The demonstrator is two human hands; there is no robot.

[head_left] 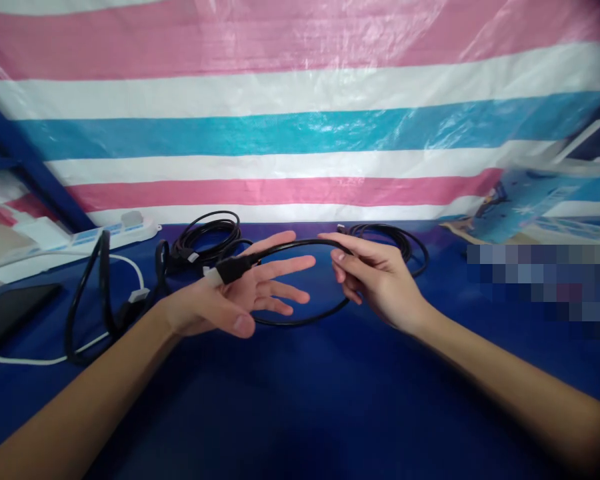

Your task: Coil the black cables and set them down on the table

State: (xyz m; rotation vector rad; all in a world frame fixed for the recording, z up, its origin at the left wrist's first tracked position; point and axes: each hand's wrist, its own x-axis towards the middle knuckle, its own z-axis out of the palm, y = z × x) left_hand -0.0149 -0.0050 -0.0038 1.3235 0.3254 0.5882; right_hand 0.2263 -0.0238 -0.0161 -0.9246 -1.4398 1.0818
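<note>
My left hand (260,287) is palm up with its fingers spread. Across the crook of its thumb lies the wide black plug (234,268) of a cable, its pale end pointing left. From that plug the black cable (300,243) arcs over to my right hand (375,273), which pinches it between thumb and fingers. A lower loop of the cable curves back below, between the two hands. Behind my left hand rests a coiled black cable (213,233) with a silver-ended plug. Another black cable coil (405,239) lies behind my right hand.
A white power strip (115,233) stands at the back left, near a dark flat device (20,310), a white cord (35,361) and a thick black cord (105,287). A blue patterned package (515,203) is at the right. Striped sheeting (300,133) hangs behind the blue table (300,400).
</note>
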